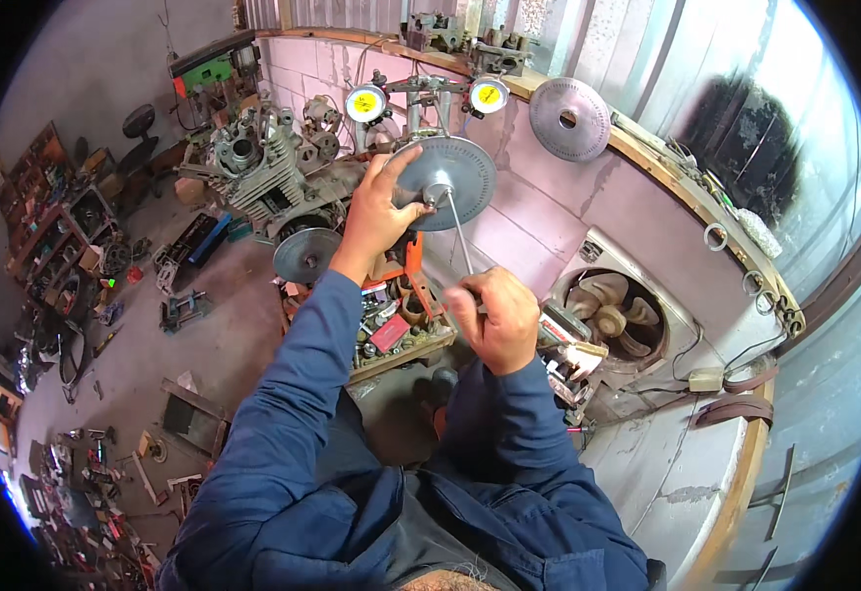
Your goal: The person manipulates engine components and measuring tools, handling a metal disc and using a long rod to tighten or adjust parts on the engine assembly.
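A grey metal disc [468, 163] with a ring of small marks or holes near its rim stands upright in front of me. My left hand [379, 212] grips its left side, fingers spread over the face and thumb by the central hub [437, 189]. My right hand [501, 320] is closed around the lower end of a tool with a long, slim metal shaft [461, 231]. That shaft slants up to the hub, where its tip seems to touch; the palm hides most of the handle. Two round gauges [365, 103] with yellow faces sit above the disc.
A wooden tray [406, 362] of small parts lies below my hands. Left of it are another disc [307, 254] and a finned engine block [263, 167]. One more disc [569, 119] leans by the wall ledge. A fan [610, 317] stands right; tools and parts litter the floor.
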The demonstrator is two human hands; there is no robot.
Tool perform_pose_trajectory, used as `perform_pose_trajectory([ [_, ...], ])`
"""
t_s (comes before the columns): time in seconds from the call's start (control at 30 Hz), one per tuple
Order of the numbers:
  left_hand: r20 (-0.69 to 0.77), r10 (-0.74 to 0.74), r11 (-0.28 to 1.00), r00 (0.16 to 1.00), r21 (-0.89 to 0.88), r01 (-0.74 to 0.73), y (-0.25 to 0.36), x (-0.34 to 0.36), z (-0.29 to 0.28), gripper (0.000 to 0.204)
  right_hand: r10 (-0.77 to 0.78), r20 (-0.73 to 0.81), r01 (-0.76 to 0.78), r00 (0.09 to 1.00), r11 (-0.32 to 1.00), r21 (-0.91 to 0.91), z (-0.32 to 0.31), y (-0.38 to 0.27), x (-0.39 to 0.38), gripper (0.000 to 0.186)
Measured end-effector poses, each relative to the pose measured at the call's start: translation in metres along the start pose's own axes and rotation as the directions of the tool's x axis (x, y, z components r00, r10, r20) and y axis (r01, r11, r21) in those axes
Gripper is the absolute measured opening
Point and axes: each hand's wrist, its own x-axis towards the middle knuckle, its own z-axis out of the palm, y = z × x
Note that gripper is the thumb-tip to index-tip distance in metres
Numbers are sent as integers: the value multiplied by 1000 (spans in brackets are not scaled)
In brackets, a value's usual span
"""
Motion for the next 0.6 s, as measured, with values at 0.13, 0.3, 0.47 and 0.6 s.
perform_pose_trajectory([
  [0.13, 6, -65, 984, 998, -166, 65, -11, -2, 5, 72, 573, 32, -542, 819, 753, 373, 8, -7, -14, 28],
  [0.3, 9, -272, 697, 962, -687, 204, -33, -5, 11, 46, 555, 291, -468, 779, 207, 859, 6, -8, -18, 32],
  [0.47, -51, -212, 914, 976, -364, 179, -42, -8, 14, 25, 549, 436, -635, 713, 242, 734, -10, -6, -16, 26],
  [0.6, -103, -219, 886, 970, -438, 153, -38, -12, 23, 20, 524, 508, -491, 683, -185, 851, -5, 4, -27, 23],
])
